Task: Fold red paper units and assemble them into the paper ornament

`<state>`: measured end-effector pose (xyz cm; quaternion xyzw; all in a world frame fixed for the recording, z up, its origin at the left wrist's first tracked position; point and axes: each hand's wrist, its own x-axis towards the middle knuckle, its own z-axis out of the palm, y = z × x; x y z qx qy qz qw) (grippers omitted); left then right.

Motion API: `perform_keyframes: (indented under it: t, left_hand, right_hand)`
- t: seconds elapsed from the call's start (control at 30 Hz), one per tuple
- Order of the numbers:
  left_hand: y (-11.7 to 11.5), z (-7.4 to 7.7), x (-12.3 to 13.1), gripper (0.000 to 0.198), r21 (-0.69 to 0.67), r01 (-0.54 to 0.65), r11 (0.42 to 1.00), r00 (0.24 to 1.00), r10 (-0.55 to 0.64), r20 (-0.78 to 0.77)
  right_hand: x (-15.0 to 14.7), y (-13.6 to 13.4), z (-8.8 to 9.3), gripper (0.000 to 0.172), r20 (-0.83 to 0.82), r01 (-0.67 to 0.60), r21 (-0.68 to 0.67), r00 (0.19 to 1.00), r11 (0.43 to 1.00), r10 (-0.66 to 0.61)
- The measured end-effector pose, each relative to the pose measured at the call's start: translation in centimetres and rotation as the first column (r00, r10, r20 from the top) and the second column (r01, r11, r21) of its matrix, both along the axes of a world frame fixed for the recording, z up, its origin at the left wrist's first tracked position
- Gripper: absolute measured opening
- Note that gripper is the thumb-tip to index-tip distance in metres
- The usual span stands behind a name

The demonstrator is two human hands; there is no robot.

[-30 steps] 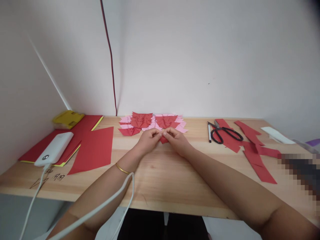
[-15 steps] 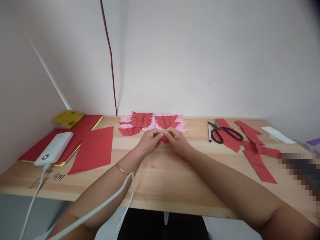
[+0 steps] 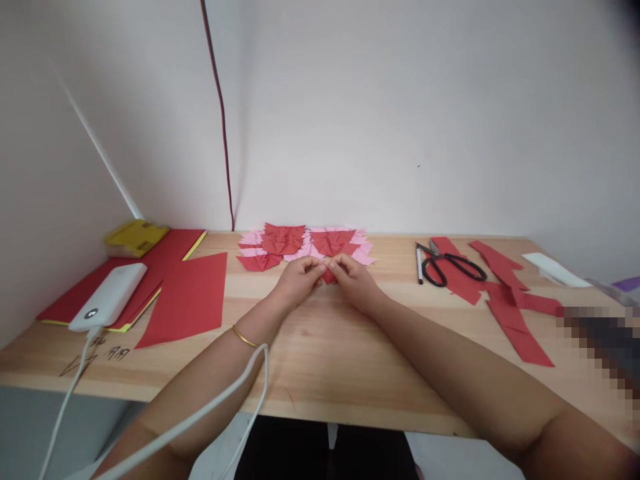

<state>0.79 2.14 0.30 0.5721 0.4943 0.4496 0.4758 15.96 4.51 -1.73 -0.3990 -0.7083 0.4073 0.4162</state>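
Between my hands is a small folded piece of red paper [image 3: 329,275], mostly covered by my fingers. My left hand [image 3: 300,279] pinches its left side, thumb and fingertips together. From the other side my right hand [image 3: 354,279] grips it the same way, and the two thumbs almost meet. Just behind them lies a row of folded paper shapes, red ones [image 3: 283,239] on top of pink ones [image 3: 364,251], with pointed tips. Which folds are in the held paper I cannot make out.
Left are red sheets [image 3: 193,293], a white power bank [image 3: 110,297] with its cable [image 3: 200,417] crossing my left forearm, and a yellow packet [image 3: 137,238]. Right lie black-handled scissors [image 3: 463,267], a pen [image 3: 419,265], red paper scraps [image 3: 520,333] and a white strip [image 3: 555,270].
Almost nothing differs. Both hands keep their pinch on the red paper, with only a very slight shift of the fingers.
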Motion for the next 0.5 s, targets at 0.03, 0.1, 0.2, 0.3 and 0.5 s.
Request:
perform_keyframes:
  t: [0.03,0.1,0.2,0.3,0.5]
  left_hand:
    - [-0.04,0.03,0.03,0.02,-0.016,0.007,1.0,1.0,-0.007,0.025]
    - [-0.09,0.12,0.05,0.02,-0.026,0.011,1.0,0.999,-0.01,0.044]
    - [-0.12,0.22,-0.03,0.02,0.015,-0.016,1.0,0.999,0.017,-0.039]
    - [-0.11,0.19,-0.15,0.021,0.042,-0.017,0.999,0.988,0.024,-0.152]
    - [-0.07,0.26,-0.37,0.022,0.104,-0.023,0.994,0.954,0.053,-0.296]
  right_hand:
    - [-0.02,-0.04,0.07,0.025,-0.004,0.004,-0.004,1.0,1.0,-0.004]
    - [-0.05,-0.1,0.18,0.025,-0.008,0.0,-0.004,1.0,1.0,0.0]
    - [-0.07,-0.12,0.24,0.024,0.0,-0.022,0.007,1.0,1.0,0.022]
    - [-0.02,-0.14,0.25,0.021,0.04,-0.02,0.029,0.999,0.999,0.018]
    - [0.12,-0.21,0.45,0.023,0.084,-0.017,0.07,0.996,0.997,0.011]
